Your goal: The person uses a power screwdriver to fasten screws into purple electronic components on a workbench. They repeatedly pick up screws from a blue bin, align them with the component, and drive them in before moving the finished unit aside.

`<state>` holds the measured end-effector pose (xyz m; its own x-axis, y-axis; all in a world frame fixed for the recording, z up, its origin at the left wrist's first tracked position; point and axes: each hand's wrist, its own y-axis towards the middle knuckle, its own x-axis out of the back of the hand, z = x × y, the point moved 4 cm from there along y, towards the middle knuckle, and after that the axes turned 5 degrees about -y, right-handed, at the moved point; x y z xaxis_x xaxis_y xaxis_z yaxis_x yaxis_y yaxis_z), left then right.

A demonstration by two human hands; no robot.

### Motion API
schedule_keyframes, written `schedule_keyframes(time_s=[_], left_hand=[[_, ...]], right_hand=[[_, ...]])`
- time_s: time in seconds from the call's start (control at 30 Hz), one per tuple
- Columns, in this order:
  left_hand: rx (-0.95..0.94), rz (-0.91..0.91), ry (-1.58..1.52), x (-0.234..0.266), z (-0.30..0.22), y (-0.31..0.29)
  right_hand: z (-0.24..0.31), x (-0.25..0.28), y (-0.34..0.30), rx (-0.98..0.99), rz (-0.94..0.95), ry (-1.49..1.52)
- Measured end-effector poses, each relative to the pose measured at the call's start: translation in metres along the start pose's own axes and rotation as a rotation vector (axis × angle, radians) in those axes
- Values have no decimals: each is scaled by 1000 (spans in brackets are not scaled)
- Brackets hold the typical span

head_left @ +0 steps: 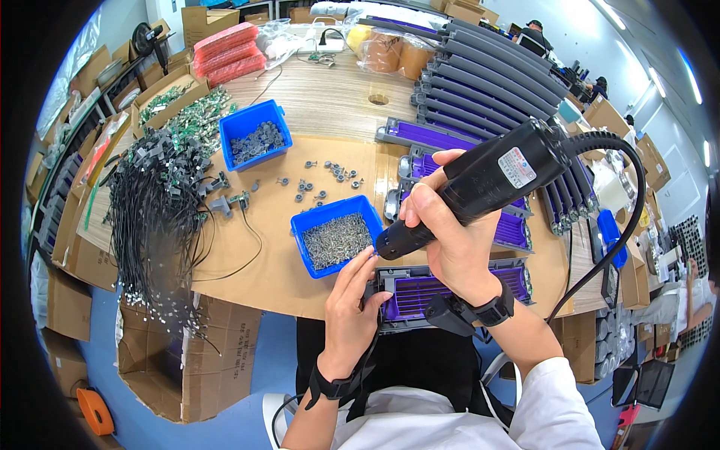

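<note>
The left hand (351, 300) is nearest the camera; its fingers are closed on the left end of a purple-and-grey grille part (442, 291), which lies at the near edge of the cardboard-covered table (262, 262). The right hand (450, 232) is clenched around a black electric screwdriver (480, 184), its tip pointing down at the part's left end. A blue bin of screws (336, 236) sits just left of the tip. More grille parts (487, 82) are stacked beyond.
</note>
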<state>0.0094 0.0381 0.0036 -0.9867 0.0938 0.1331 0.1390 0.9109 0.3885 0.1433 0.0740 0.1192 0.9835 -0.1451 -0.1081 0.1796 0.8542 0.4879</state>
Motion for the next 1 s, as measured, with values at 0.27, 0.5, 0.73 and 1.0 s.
schedule_keyframes(time_s=[0.27,0.5,0.73,1.0], left_hand=[[4,-1,3,0,1,-1],[21,-1,-30,0,0,0],[8,-2,-41,0,2,-1],[-7,3,10,2,-3,0]], right_hand=[[1,-2,-2,0,16,-2],[2,-1,-1,-10,30,-35],[3,-2,-2,-21,42,-41],[2,-3,-3,-10,55,-47]])
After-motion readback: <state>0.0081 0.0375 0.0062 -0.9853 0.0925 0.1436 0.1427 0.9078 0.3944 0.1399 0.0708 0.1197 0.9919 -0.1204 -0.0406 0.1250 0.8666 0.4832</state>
